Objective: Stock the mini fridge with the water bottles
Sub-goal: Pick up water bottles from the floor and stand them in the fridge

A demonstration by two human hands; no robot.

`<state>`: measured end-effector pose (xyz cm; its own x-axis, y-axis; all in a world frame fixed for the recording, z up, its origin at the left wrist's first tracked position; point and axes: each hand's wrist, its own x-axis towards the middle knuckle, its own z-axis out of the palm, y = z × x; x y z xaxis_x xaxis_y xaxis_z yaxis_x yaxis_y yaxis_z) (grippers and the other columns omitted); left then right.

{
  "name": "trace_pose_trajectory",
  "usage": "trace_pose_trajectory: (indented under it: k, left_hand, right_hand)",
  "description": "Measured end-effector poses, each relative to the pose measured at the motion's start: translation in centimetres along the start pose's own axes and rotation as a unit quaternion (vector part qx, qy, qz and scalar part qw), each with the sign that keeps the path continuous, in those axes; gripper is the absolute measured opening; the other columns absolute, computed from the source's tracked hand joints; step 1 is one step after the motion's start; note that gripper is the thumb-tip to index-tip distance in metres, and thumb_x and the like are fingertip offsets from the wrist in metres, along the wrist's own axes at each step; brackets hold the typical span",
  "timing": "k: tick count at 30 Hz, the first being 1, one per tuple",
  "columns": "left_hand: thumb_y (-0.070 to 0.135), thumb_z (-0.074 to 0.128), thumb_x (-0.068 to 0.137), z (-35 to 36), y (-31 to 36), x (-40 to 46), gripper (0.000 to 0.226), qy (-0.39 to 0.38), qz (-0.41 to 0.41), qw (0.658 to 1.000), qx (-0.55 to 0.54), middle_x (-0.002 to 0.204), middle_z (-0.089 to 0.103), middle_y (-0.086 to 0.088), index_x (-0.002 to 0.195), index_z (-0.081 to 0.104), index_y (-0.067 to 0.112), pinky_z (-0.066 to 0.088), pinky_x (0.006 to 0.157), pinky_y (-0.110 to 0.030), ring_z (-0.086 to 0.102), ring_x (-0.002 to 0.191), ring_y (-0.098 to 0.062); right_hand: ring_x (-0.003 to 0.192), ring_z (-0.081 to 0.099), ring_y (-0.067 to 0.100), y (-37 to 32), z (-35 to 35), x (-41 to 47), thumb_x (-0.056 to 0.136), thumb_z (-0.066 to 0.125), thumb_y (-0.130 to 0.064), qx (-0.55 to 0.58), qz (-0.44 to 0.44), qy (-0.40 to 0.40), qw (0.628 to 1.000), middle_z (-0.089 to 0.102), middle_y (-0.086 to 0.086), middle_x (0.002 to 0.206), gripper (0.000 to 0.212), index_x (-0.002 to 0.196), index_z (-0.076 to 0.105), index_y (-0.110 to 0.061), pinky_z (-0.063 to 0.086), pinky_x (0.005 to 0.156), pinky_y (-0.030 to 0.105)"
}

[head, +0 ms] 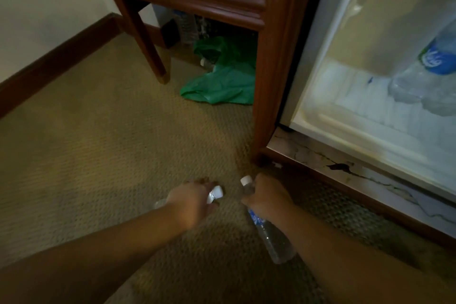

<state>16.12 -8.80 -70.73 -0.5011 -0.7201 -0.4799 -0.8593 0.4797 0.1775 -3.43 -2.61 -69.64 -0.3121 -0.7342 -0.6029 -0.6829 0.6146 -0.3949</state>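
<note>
Two bottles in hand over the carpet [103, 131], fridge [370, 86] open to our right.

Fridge already holds a bottle lying on its floor [424, 74]; more sit by the green bag [222, 81] under the chair. Our right hand [267, 198] is wrapped round the upper body of one bottle [270, 234], cap up. Our left hand [192, 201] is closed over the neck of another [214, 194], mostly hidden. We judge them thin, crushable plastic, full so fairly heavy, maybe slick: grip mid-body, not the cap.
</note>
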Motion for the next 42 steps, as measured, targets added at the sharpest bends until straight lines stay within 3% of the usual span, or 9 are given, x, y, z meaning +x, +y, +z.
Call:
trace_pose_trajectory:
  k: [5, 9, 13, 19, 23, 30, 34, 39, 42]
  left_hand:
    - [0.065, 0.069, 0.085, -3.2, 0.8, -2.2, 0.036, 0.065, 0.014, 0.987, -0.145, 0.094, 0.065, 0.018, 0.107, 0.065, 0.037, 0.046, 0.071, -0.022, 0.062, 0.084, 0.001]
    - [0.065, 0.072, 0.082, -6.5, 3.6, -4.8, 0.031, 0.121, 0.025, 0.959, -0.254, 0.073, 0.070, 0.013, 0.088, 0.069, 0.035, 0.044, 0.058, -0.022, 0.065, 0.067, 0.001]
    - [0.055, 0.076, 0.082, -11.5, 7.3, -7.6, 0.027, 0.132, 0.069, 0.931, -0.333, 0.089, 0.078, 0.012, 0.098, 0.076, 0.033, 0.061, 0.072, -0.031, 0.074, 0.081, -0.004]
    - [0.034, 0.082, 0.082, -19.5, 13.8, -11.6, 0.021, 0.148, 0.156, 0.898, -0.385, 0.092, 0.080, 0.011, 0.102, 0.080, 0.028, 0.061, 0.077, -0.026, 0.076, 0.088, -0.005]
    - [0.022, 0.087, 0.077, -23.3, 17.7, -13.7, 0.028, 0.162, 0.194, 0.878, -0.407, 0.094, 0.080, 0.013, 0.104, 0.081, 0.022, 0.059, 0.075, -0.017, 0.076, 0.090, -0.002]
    - [0.033, 0.088, 0.075, -28.2, 23.3, -14.4, 0.023, 0.189, 0.212, 0.864, -0.416, 0.090, 0.081, 0.007, 0.095, 0.083, 0.023, 0.061, 0.086, -0.034, 0.076, 0.092, -0.007]
    - [0.054, 0.084, 0.069, -29.2, 24.9, -13.8, 0.039, 0.230, 0.197, 0.861, -0.409, 0.091, 0.081, 0.001, 0.094, 0.083, 0.024, 0.061, 0.089, -0.047, 0.076, 0.093, -0.009]
    - [0.055, 0.082, 0.075, -29.1, 24.9, -12.6, 0.037, 0.250, 0.191, 0.879, -0.358, 0.089, 0.080, 0.004, 0.096, 0.082, 0.025, 0.062, 0.084, -0.047, 0.075, 0.089, -0.006]
    - [0.056, 0.081, 0.073, -28.8, 24.4, -12.4, 0.038, 0.257, 0.191, 0.878, -0.356, 0.088, 0.079, 0.011, 0.098, 0.082, 0.027, 0.063, 0.083, -0.039, 0.073, 0.086, 0.003]
  right_hand:
    - [0.112, 0.057, 0.017, 2.0, -3.5, -3.4, 0.080, 0.080, -0.038, 0.090, -0.036, -0.022, 0.995, 0.059, -0.001, 0.130, 0.053, 0.127, 0.058, -0.026, 0.050, 0.091, 0.032]
    - [0.104, 0.054, 0.004, 4.2, -6.8, -7.3, 0.076, 0.087, -0.036, 0.122, -0.077, -0.004, 0.990, 0.057, -0.014, 0.121, 0.054, 0.124, 0.062, -0.027, 0.046, 0.089, 0.025]
    - [0.093, 0.060, 0.001, 5.9, -9.9, -10.9, 0.075, 0.087, -0.039, 0.150, -0.109, 0.071, 0.980, 0.066, -0.017, 0.098, 0.026, 0.094, 0.069, -0.038, 0.051, 0.080, 0.023]
    - [0.079, 0.058, -0.003, 5.8, -16.9, -17.3, 0.076, 0.084, -0.043, 0.123, -0.184, 0.186, 0.957, 0.064, -0.016, 0.080, 0.019, 0.071, 0.066, -0.045, 0.046, 0.066, 0.016]
    - [0.076, 0.055, 0.002, 5.4, -21.3, -19.9, 0.077, 0.080, -0.050, 0.087, -0.198, 0.255, 0.942, 0.059, -0.012, 0.086, 0.015, 0.084, 0.073, -0.038, 0.037, 0.063, 0.016]
    - [0.080, 0.058, 0.009, 5.9, -28.0, -20.0, 0.078, 0.080, -0.050, 0.118, -0.214, 0.367, 0.898, 0.059, -0.008, 0.089, 0.021, 0.088, 0.074, -0.033, 0.041, 0.065, 0.029]
    - [0.083, 0.061, 0.017, 5.5, -30.6, -18.0, 0.080, 0.082, -0.042, 0.103, -0.217, 0.415, 0.877, 0.061, -0.005, 0.091, 0.021, 0.092, 0.075, -0.026, 0.049, 0.072, 0.033]
    - [0.087, 0.060, 0.026, 4.5, -33.1, -14.0, 0.081, 0.077, -0.035, 0.004, -0.198, 0.421, 0.885, 0.059, 0.003, 0.094, 0.024, 0.078, 0.062, -0.017, 0.045, 0.071, 0.034]
    - [0.094, 0.059, 0.029, 4.0, -34.0, -11.6, 0.086, 0.072, -0.033, -0.060, -0.177, 0.406, 0.895, 0.058, 0.006, 0.107, 0.019, 0.092, 0.067, -0.015, 0.040, 0.074, 0.032]
